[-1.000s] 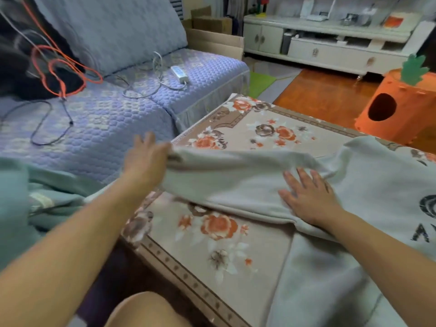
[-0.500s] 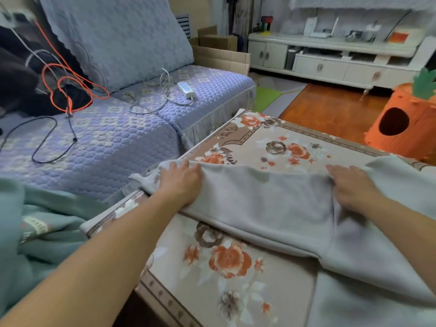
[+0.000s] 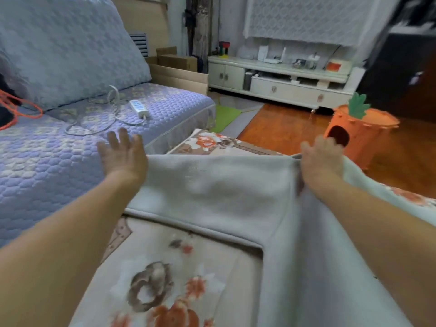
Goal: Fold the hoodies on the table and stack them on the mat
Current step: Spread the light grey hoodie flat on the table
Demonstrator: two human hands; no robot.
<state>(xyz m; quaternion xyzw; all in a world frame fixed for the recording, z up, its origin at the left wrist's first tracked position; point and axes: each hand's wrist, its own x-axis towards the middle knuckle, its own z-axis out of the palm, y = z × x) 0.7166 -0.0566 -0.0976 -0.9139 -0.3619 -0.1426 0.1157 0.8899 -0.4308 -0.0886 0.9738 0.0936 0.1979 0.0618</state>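
Head view, single frame, some motion blur.

Left hand (image 3: 122, 156): fingers straight and spread, back of the hand toward the camera. It sits at the far left end of the hoodie (image 3: 212, 192); the sleeve end of the garment meets the hand at the wrist and thumb side. Whether the thumb pinches the cloth underneath cannot be told; the visible fingers hold nothing.

Right hand (image 3: 322, 161): fingers curled downward over the far edge of the hoodie, where the sleeve joins the body of the garment. The fabric puckers into a dark fold just below and to the left of this hand, so it appears to be gripping the cloth.

Hoodie: pale grey, stretched as a broad band between the two hands, its far edge running straight from one hand to the other. The body of the garment runs from under the right forearm toward the camera. It lies on the table (image 3: 179, 274), which carries a beige floral covering with orange and brown flowers, visible below and between the forearms.

Beyond the left hand: a sofa (image 3: 47, 161) with a lilac quilted cover, a white power strip (image 3: 139, 108) with its cord on the seat. Beyond the right hand: an orange carrot-shaped pet house (image 3: 361, 135) on the wooden floor.
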